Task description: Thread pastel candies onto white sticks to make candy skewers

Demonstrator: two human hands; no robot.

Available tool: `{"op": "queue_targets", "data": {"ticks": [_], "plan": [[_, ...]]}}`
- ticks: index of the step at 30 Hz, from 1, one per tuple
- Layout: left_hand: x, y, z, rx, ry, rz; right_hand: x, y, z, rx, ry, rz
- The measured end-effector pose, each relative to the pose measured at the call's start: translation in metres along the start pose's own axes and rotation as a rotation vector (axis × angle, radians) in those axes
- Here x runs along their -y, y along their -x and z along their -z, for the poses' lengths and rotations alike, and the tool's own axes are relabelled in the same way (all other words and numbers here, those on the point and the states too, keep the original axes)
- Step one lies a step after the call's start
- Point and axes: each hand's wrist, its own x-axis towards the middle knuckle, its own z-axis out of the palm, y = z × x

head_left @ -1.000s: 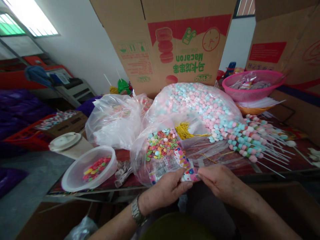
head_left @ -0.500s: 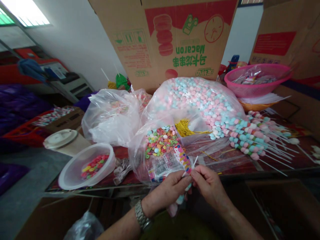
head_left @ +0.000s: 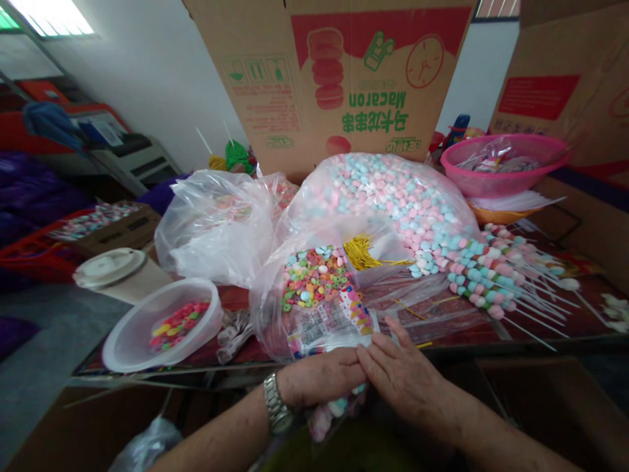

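Low at the table's front edge, my left hand [head_left: 322, 379] is wrapped round the upper part of a marshmallow skewer [head_left: 339, 406] in a clear bag. Pink, white and pale blue pieces show below the fist. My right hand [head_left: 396, 367] lies against the left thumb and knuckles, its fingers bent in over the skewer's top end. What those fingers pinch is hidden. Just beyond, printed plastic wrappers [head_left: 319, 324] lie beside a clear bag of coloured candy rings [head_left: 314, 278]. Gold twist ties [head_left: 361, 252] sit in a bundle behind the wrappers.
A large bag of marshmallows [head_left: 383, 190] fills the table's middle. Finished skewers [head_left: 491, 275] are piled at right, near a pink basket [head_left: 506, 157]. At left stand a white bowl [head_left: 118, 344] and a lidded cup [head_left: 120, 275]. A Macaron carton [head_left: 265, 131] rises behind.
The white stick end that stuck up between my fingertips is now covered. My right hand has moved from a fingertip pinch to lying over the left hand. The view shifted slightly.
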Motion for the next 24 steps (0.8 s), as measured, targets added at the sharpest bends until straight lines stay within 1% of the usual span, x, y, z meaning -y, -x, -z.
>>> {"op": "queue_targets", "data": {"ticks": [1,2,3,4,5,7,8,9,10,11,12,13,14,15,16,17,18,19,20,22,24], "plan": [[-0.003,0.001,0.001,0.107,-0.071,0.022,0.002,0.004,-0.004,0.047,-0.025,-0.001],[-0.007,0.002,0.001,0.214,-0.197,0.031,0.006,0.008,-0.007,0.095,-0.099,-0.028],[-0.011,0.003,0.001,0.298,-0.371,0.018,0.009,0.011,-0.01,0.139,-0.236,-0.102],[-0.016,0.004,0.0,0.342,-0.568,-0.03,0.014,0.014,-0.013,0.172,-0.411,-0.214],[-0.02,0.005,-0.002,0.34,-0.762,-0.109,0.019,0.015,-0.015,0.191,-0.591,-0.346],[-0.025,0.007,-0.004,0.233,-1.035,-0.286,0.028,0.015,-0.017,0.212,-0.876,-0.575],[-0.025,0.008,-0.006,0.174,-1.104,-0.355,0.029,0.014,-0.017,0.235,-0.992,-0.653],[-0.023,0.009,-0.006,0.116,-1.127,-0.414,0.028,0.013,-0.015,0.27,-1.1,-0.698],[-0.02,0.01,-0.007,0.054,-1.104,-0.455,0.023,0.011,-0.012,0.304,-1.198,-0.722],[-0.015,0.01,-0.007,-0.018,-1.034,-0.47,0.015,0.009,-0.008,0.314,-1.272,-0.756],[-0.01,0.009,-0.007,-0.106,-0.919,-0.457,0.003,0.008,-0.004,0.276,-1.248,-0.798],[-0.005,0.007,-0.007,-0.209,-0.756,-0.409,-0.012,0.008,-0.001,0.197,-1.128,-0.84],[0.0,0.005,-0.008,-0.328,-0.55,-0.323,-0.027,0.008,0.001,0.081,-0.907,-0.876],[0.003,0.002,-0.008,-0.448,-0.313,-0.21,-0.043,0.009,0.0,-0.048,-0.631,-0.911],[0.005,-0.002,-0.009,-0.548,-0.067,-0.085,-0.057,0.01,-0.002,-0.123,-0.46,-0.935],[0.006,-0.005,-0.011,-0.616,0.16,0.035,-0.069,0.01,-0.006,-0.171,-0.337,-0.949],[0.005,-0.008,-0.012,-0.655,0.35,0.139,-0.077,0.01,-0.011,-0.188,-0.281,-0.955],[0.004,-0.011,-0.013,-0.672,0.499,0.217,-0.082,0.01,-0.015,-0.189,-0.274,-0.951],[0.002,-0.013,-0.013,-0.68,0.603,0.268,-0.084,0.01,-0.019,-0.196,-0.264,-0.941],[-0.003,-0.015,-0.013,-0.68,0.719,0.306,-0.078,0.008,-0.02,-0.23,-0.257,-0.917],[-0.006,-0.017,-0.013,-0.694,0.776,0.299,-0.064,0.004,-0.014,-0.264,-0.281,-0.876]]}}
